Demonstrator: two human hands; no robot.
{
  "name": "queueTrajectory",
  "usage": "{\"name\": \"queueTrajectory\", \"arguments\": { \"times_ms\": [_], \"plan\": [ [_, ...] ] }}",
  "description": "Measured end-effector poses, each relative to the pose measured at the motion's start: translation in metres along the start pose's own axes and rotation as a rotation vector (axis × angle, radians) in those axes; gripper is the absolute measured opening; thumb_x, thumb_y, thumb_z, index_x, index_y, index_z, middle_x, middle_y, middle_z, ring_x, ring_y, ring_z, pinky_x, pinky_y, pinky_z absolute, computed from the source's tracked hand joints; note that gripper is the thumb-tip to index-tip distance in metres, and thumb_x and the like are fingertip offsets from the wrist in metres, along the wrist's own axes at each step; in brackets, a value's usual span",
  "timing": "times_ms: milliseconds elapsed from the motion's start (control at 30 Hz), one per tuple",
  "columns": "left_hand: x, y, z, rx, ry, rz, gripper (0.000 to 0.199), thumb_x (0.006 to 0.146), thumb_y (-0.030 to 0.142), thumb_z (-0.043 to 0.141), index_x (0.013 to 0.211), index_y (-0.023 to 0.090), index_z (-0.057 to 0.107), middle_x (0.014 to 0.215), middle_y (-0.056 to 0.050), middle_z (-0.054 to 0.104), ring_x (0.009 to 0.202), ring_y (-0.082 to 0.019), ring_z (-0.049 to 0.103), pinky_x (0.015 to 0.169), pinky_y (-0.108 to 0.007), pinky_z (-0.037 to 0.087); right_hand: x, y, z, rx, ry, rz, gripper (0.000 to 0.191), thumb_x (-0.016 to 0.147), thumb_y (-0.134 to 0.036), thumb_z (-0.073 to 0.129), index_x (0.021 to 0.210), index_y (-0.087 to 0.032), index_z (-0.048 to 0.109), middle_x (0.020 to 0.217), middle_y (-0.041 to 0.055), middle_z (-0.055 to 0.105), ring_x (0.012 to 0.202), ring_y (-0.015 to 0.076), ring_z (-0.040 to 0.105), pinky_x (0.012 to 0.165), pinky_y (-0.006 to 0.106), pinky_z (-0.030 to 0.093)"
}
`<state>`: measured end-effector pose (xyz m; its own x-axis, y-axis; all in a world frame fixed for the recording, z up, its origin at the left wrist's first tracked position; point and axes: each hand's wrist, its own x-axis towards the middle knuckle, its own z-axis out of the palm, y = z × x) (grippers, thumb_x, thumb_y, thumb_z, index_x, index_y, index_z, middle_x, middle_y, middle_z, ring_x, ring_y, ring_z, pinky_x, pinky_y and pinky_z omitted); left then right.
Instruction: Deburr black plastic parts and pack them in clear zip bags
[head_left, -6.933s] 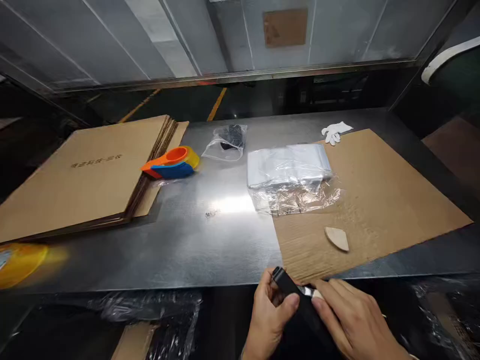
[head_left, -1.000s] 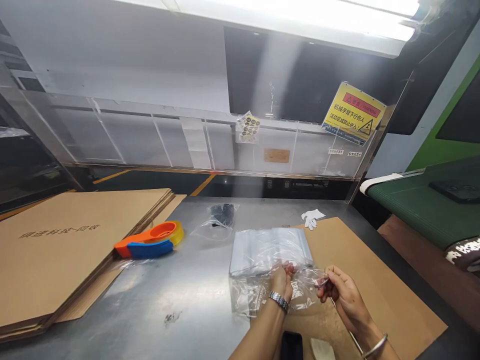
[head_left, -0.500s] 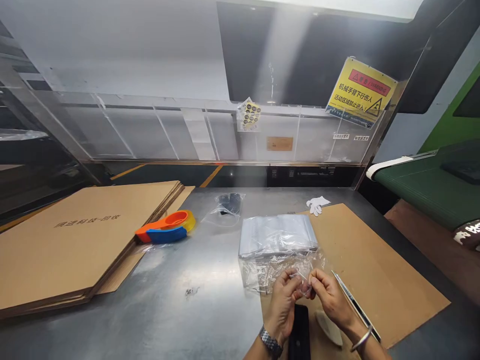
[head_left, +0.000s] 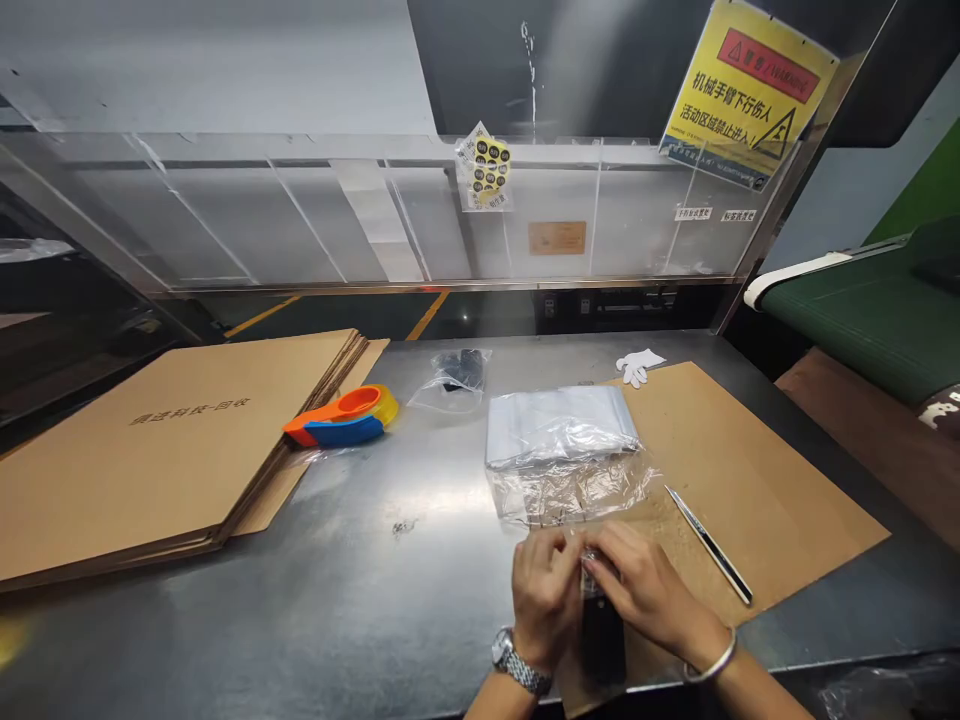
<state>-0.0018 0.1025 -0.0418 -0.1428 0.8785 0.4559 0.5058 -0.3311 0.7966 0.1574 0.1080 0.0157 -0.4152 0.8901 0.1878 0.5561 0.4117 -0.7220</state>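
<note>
At the table's front edge, my left hand [head_left: 546,590] is closed, its fingers pinching clear plastic at the top of a black item [head_left: 602,640]. My right hand [head_left: 649,585] is closed beside it, thumb and fingers on the same clear plastic. The black item lies between and below my hands, on brown cardboard. Just beyond them is a stack of clear plastic bags [head_left: 559,425] in a crinkled wrapper. To the right of my right hand, a slim cutter knife [head_left: 709,545] rests on a cardboard sheet [head_left: 780,500].
Flat cardboard [head_left: 187,430] is stacked on the left, with an orange and blue tape dispenser [head_left: 341,418] at its edge. A bagged black item [head_left: 461,370] and a white glove [head_left: 640,365] lie farther back. A green conveyor [head_left: 862,310] stands at right.
The view has tilted down. Both hands have come nearer the table's front edge and over the top of the black item. The pale oval thing beside it is no longer visible.
</note>
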Motion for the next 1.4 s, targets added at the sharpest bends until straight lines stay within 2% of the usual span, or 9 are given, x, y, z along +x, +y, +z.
{"name": "queueTrajectory", "arguments": {
  "times_ms": [167,300,600,700,800,1000,1100,1200,1400],
  "plan": [
    [-0.006,-0.025,-0.024,0.232,0.105,-0.044,0.026,0.082,0.014,0.044,0.091,0.02,0.067,0.066,-0.003,0.049,0.067,-0.02,0.046,0.065,-0.034,0.037,-0.046,0.014,0.029,-0.263,0.074,0.314,0.027,0.088,-0.046,0.042,0.089,-0.023,0.057,0.065,0.0036,0.062,0.059,0.0216,0.06,0.053,0.03,0.039],
    [-0.024,-0.03,-0.03,0.311,-0.038,-0.107,0.023,0.077,0.011,0.048,0.086,0.021,0.066,0.068,-0.003,0.056,0.067,-0.02,0.051,0.061,-0.031,0.037,-0.086,0.04,0.063,-0.42,0.033,0.409,0.023,0.083,-0.043,0.048,0.083,-0.023,0.059,0.059,0.0074,0.064,0.055,0.0273,0.062,0.048,0.032,0.035],
    [-0.039,-0.01,-0.032,0.32,-0.226,-0.268,0.018,0.084,0.026,0.049,0.083,0.02,0.067,0.07,-0.005,0.066,0.067,-0.022,0.06,0.058,-0.029,0.04,-0.092,0.009,0.024,0.224,-0.165,0.244,0.019,0.087,-0.036,0.045,0.086,-0.027,0.062,0.073,0.0014,0.064,0.068,0.0191,0.06,0.063,0.027,0.044],
    [-0.038,-0.005,-0.036,0.248,-0.317,-0.256,0.02,0.085,0.026,0.049,0.091,0.022,0.067,0.077,-0.004,0.069,0.067,-0.018,0.062,0.06,-0.026,0.044,-0.088,0.007,0.029,0.338,-0.352,0.35,0.033,0.091,-0.04,0.036,0.08,-0.023,0.061,0.063,-0.0015,0.059,0.052,0.0137,0.054,0.049,0.023,0.041],
    [-0.042,-0.005,-0.04,0.219,-0.388,-0.231,0.024,0.083,0.018,0.05,0.101,0.022,0.065,0.071,0.0,0.069,0.057,-0.014,0.06,0.055,-0.022,0.044,-0.092,0.02,0.041,0.283,-0.318,0.465,0.037,0.091,-0.042,0.032,0.073,-0.021,0.057,0.054,-0.0029,0.054,0.042,0.0124,0.051,0.041,0.022,0.034],
    [-0.058,0.001,-0.039,0.377,-0.322,-0.127,0.023,0.084,0.019,0.048,0.098,0.021,0.066,0.072,-0.006,0.061,0.069,-0.021,0.056,0.063,-0.032,0.043,-0.107,0.029,0.056,-0.345,-0.114,0.297,0.023,0.089,-0.031,0.039,0.08,-0.027,0.06,0.058,0.0023,0.064,0.052,0.021,0.063,0.048,0.027,0.033],
    [-0.067,0.008,-0.034,0.461,-0.272,0.11,0.024,0.086,0.015,0.043,0.096,0.02,0.065,0.067,-0.005,0.054,0.063,-0.02,0.05,0.056,-0.031,0.039,-0.103,0.02,0.057,-0.524,-0.113,0.211,0.026,0.09,-0.026,0.035,0.084,-0.025,0.06,0.058,0.0032,0.065,0.049,0.0227,0.063,0.045,0.027,0.032],
    [-0.074,0.009,-0.035,0.44,-0.269,0.338,0.024,0.086,0.011,0.041,0.098,0.015,0.061,0.067,-0.005,0.056,0.062,-0.018,0.05,0.055,-0.028,0.04,-0.092,0.011,0.052,-0.37,-0.127,0.244,0.025,0.091,-0.026,0.034,0.094,-0.023,0.058,0.064,0.0022,0.067,0.058,0.021,0.066,0.05,0.025,0.039],
    [-0.077,0.011,-0.046,0.436,-0.186,0.386,0.027,0.082,0.003,0.044,0.105,0.011,0.056,0.062,-0.004,0.053,0.057,-0.017,0.049,0.052,-0.028,0.041,-0.08,0.008,0.055,-0.018,-0.131,0.326,0.031,0.092,-0.026,0.03,0.106,-0.02,0.057,0.073,0.0024,0.07,0.066,0.0175,0.067,0.056,0.023,0.045]
  ]
}}
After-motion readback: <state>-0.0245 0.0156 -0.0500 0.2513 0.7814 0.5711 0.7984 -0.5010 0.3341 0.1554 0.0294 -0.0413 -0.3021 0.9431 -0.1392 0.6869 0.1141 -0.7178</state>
